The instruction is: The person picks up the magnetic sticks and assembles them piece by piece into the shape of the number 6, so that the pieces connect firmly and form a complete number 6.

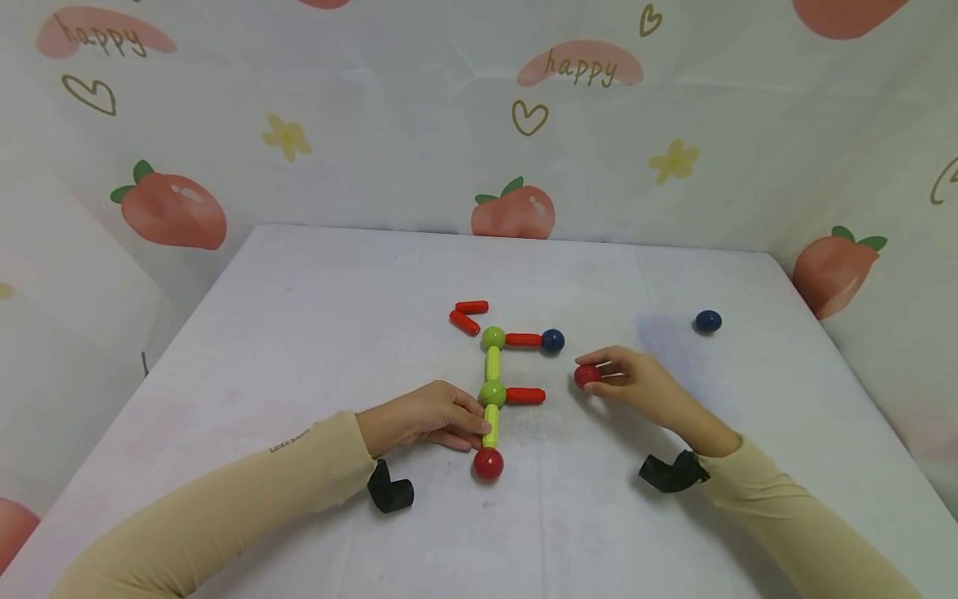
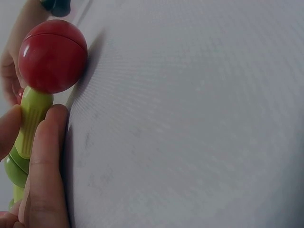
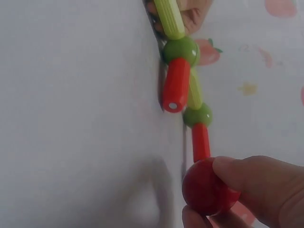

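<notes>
Balls and rods are joined into a shape like an F on the table. My left hand [image 1: 441, 418] pinches its lower yellow-green rod [image 2: 33, 121], just above the red ball [image 1: 488, 464] at the bottom end. Two green balls [image 1: 492, 393] and another yellow-green rod [image 1: 493, 363] continue the upright. A red rod [image 1: 524, 340] runs from the top green ball to a blue ball [image 1: 553, 340]. From the middle green ball a second red rod [image 3: 175, 85] sticks out with a bare end. My right hand [image 1: 636, 384] holds another red ball [image 3: 206, 187] between thumb and fingers, apart from that rod.
Two loose red rods [image 1: 465, 322] lie beyond the top of the shape. A loose blue ball [image 1: 708, 322] sits at the far right of the white table [image 1: 322, 283]. Black wrist mounts [image 1: 674, 472] hang at both sleeves. A printed curtain [image 1: 389, 108] rises behind the table.
</notes>
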Demonstrator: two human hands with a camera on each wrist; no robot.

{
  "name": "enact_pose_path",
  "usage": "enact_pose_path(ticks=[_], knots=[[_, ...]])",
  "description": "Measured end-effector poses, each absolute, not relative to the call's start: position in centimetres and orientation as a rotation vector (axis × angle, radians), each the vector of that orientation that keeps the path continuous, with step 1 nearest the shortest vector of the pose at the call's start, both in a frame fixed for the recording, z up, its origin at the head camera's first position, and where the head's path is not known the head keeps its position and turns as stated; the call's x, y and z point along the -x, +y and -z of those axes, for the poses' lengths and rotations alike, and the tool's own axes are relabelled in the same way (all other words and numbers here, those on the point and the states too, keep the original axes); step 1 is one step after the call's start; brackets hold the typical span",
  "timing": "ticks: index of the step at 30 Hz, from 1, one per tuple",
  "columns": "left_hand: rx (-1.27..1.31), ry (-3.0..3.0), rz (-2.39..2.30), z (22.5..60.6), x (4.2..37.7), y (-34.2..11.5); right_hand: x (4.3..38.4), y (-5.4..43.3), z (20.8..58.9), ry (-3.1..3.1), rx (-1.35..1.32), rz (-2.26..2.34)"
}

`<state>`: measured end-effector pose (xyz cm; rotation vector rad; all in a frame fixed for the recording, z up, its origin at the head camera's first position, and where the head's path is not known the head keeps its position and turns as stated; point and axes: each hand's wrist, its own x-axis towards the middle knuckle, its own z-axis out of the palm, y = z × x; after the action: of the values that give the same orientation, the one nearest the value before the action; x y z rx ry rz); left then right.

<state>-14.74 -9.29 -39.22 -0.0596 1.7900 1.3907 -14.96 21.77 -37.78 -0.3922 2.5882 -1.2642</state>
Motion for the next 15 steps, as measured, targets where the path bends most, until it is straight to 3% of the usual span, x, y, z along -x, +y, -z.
enact_pose_path(ticks=[15], knots=[[0.072,1.791,-1.391,39.2,14.7,-9.3,14.4,20.4,38.3,2.533,0.462,1.270]])
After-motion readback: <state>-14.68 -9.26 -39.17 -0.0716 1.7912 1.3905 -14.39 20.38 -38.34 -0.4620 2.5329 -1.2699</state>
